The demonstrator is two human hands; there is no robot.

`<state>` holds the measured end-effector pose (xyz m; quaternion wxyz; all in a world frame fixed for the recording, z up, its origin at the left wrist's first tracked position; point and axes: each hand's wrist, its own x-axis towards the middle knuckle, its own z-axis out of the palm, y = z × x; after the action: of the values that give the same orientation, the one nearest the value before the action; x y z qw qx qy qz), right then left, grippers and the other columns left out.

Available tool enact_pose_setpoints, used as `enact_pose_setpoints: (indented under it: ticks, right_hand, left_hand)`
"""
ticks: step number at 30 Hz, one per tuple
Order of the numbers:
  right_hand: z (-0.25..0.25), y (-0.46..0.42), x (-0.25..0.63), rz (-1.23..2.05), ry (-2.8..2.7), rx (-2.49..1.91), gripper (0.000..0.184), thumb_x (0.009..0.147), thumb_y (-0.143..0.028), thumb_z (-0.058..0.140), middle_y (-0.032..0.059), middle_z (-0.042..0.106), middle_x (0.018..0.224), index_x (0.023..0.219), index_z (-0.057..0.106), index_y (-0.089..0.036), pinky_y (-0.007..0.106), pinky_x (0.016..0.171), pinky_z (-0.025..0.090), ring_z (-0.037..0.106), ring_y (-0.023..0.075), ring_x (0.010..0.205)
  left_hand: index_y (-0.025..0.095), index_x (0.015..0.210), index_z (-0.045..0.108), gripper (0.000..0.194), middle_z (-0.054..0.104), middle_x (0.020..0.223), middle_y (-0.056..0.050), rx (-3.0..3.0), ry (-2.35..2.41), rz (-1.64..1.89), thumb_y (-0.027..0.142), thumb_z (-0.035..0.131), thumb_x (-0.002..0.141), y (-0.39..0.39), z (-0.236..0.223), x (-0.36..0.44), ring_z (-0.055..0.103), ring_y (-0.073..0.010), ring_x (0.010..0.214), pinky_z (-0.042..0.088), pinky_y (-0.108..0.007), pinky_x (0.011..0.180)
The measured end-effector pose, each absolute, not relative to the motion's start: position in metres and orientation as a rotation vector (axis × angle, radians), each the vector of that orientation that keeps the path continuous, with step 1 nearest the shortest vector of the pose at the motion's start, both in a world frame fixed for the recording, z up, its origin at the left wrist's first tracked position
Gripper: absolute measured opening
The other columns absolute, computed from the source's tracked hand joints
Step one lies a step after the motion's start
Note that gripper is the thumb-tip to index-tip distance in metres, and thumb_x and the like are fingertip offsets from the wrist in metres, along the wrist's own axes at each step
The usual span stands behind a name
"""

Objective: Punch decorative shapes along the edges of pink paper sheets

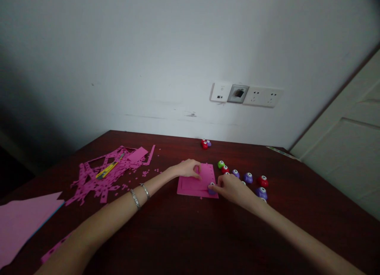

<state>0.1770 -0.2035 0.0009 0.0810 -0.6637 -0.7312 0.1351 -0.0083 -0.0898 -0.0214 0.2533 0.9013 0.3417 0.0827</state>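
A pink card [192,184] lies flat on the table with a smaller pink sheet on top of it. Small punched marks run along its right edge. My left hand [188,168] rests on the card's upper left part, thumb and fingers apart and curved. At the card's lower right corner sits a purple paper punch [211,189], gripped by my right hand [234,190] with thumb and fingers against it. Just beyond that hand are a green punch [221,164] and a red punch [225,169]. My right hand partly hides some other punches.
Several more punches, among them a red one [263,181], stand to the right. Three [204,145] sit near the wall. On the left, a yellow cutter [107,170] lies on pink paper scraps [89,180], with larger pink sheets [23,217] nearer me. Sockets [263,97] are on the wall.
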Motion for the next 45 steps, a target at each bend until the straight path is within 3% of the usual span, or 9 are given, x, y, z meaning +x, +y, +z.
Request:
enact_pose_setpoints:
  ticks: [4,11,18,33,38,41,45]
  right_hand:
    - [-0.008,-0.216,0.171,0.295,-2.178,-2.041,0.047,0.079,-0.058,0.044,0.0064,0.062,0.058,0.057,0.057,-0.018,0.025,0.045,0.026,0.055,0.0163,0.051]
    - [-0.02,-0.224,0.164,0.198,-2.183,-1.996,0.036,0.083,-0.042,0.042,0.0086,0.066,0.067,0.069,0.063,-0.017,0.026,0.051,0.031,0.061,0.0198,0.063]
    - [-0.019,-0.241,0.167,0.24,-2.144,-1.967,0.033,0.083,-0.041,0.043,0.0066,0.065,0.064,0.07,0.061,-0.017,0.025,0.049,0.028,0.06,0.0174,0.056]
    - [-0.034,-0.263,0.203,0.012,-2.096,-2.115,0.031,0.084,-0.039,0.042,0.0063,0.065,0.06,0.065,0.056,-0.018,0.026,0.049,0.03,0.063,0.021,0.055]
    - [-0.033,-0.266,0.204,-0.196,-2.092,-2.102,0.033,0.082,-0.045,0.047,0.0048,0.062,0.054,0.062,0.054,-0.019,0.026,0.046,0.031,0.062,0.0214,0.051]
    - [-0.035,-0.272,0.199,-0.35,-2.121,-1.999,0.03,0.082,-0.044,0.049,0.003,0.061,0.053,0.067,0.055,-0.019,0.026,0.043,0.031,0.06,0.0206,0.047]
    - [-0.044,-0.279,0.184,-0.349,-2.272,-1.666,0.021,0.088,-0.031,0.042,0.0025,0.064,0.062,0.081,0.057,-0.018,0.024,0.042,0.034,0.062,0.0171,0.051]
  left_hand:
    - [0.019,0.083,0.062,0.034,0.06,0.075,0.001,2.445,0.925,0.247,0.044,0.07,0.061,-0.088,-0.031,-0.009,0.051,-0.0127,0.066,0.033,-0.022,0.058]
    - [0.02,0.082,0.059,0.033,0.055,0.071,0.003,2.451,0.876,0.256,0.044,0.069,0.063,-0.085,-0.032,-0.009,0.049,-0.0113,0.064,0.03,-0.022,0.055]
    - [0.019,0.083,0.059,0.034,0.055,0.072,0.003,2.457,0.872,0.224,0.044,0.07,0.063,-0.084,-0.032,-0.008,0.047,-0.0114,0.064,0.03,-0.023,0.058]
    - [0.018,0.086,0.059,0.035,0.054,0.073,0.002,2.449,0.84,0.232,0.045,0.068,0.064,-0.081,-0.035,-0.008,0.047,-0.0111,0.065,0.029,-0.023,0.057]
    - [0.018,0.085,0.059,0.036,0.053,0.072,0.002,2.457,0.814,0.234,0.046,0.069,0.064,-0.08,-0.037,-0.009,0.047,-0.011,0.064,0.03,-0.022,0.056]
    - [0.019,0.085,0.058,0.035,0.054,0.074,0.002,2.455,0.821,0.226,0.045,0.069,0.064,-0.08,-0.037,-0.009,0.047,-0.0112,0.065,0.03,-0.022,0.057]
    - [0.019,0.084,0.058,0.033,0.056,0.076,0.002,2.449,0.798,0.222,0.043,0.069,0.064,-0.079,-0.036,-0.008,0.048,-0.0118,0.067,0.033,-0.021,0.058]
